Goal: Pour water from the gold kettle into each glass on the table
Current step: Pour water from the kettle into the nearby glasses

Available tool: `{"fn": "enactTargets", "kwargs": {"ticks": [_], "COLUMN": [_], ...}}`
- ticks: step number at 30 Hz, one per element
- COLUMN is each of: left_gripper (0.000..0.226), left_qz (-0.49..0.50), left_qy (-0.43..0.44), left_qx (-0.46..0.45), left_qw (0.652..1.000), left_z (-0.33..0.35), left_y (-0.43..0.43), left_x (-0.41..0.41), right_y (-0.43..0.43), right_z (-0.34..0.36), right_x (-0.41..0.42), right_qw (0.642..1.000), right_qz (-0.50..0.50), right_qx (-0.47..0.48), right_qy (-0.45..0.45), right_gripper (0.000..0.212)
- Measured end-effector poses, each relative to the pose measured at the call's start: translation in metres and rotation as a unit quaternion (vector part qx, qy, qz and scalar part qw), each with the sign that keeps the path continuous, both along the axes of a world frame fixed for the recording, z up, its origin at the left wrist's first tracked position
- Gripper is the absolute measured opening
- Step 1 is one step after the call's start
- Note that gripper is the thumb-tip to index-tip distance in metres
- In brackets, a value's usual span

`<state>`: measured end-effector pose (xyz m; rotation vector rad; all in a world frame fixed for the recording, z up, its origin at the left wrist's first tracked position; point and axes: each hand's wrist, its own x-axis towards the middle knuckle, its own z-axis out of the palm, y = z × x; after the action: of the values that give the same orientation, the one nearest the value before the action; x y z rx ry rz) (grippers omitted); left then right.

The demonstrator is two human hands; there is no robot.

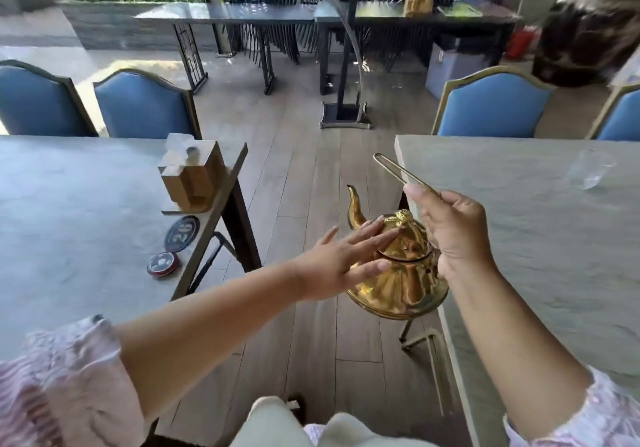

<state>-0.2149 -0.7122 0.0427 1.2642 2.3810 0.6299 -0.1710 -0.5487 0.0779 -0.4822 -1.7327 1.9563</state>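
The gold kettle (401, 280) hangs in the air over the aisle, beside the left edge of the right table (540, 238), its spout pointing up and away. My right hand (453, 235) grips its thin wire handle, which sticks out toward the far left. My left hand (346, 259) lies flat with fingers spread against the kettle's lid and shoulder. One clear glass (590, 171) stands blurred on the right table, far right. No other glass shows.
The left table (69, 231) carries a wooden napkin holder (192, 179), a round "26" marker (181, 233) and a small red dish (162, 263). Blue chairs (491, 107) stand behind both tables. A black stand (344, 114) rises in the wooden-floored aisle.
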Motion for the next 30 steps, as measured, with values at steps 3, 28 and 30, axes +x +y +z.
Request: {"fn": "enactTargets", "kwargs": {"ticks": [3,28,30], "left_gripper": [0.060,0.068,0.069], "left_qz": [-0.058,-0.400,-0.415], "left_qy": [0.008,0.019,0.017], "left_qx": [-0.005,0.036,0.040], "left_qw": [0.998,0.916,0.909], "left_z": [0.002,-0.013,-0.016], "left_y": [0.003,0.284,0.309], "left_x": [-0.043,-0.249,-0.254], "right_y": [0.001,0.214,0.231], "right_z": [0.000,-0.002,-0.002], "right_x": [-0.026,-0.139,-0.142], "right_qw": [0.999,0.936,0.930], "right_qz": [-0.049,-0.350,-0.365], "right_qx": [0.006,0.029,0.038], "right_qy": [-0.002,-0.016,-0.018], "right_gripper": [0.051,0.043,0.044]}}
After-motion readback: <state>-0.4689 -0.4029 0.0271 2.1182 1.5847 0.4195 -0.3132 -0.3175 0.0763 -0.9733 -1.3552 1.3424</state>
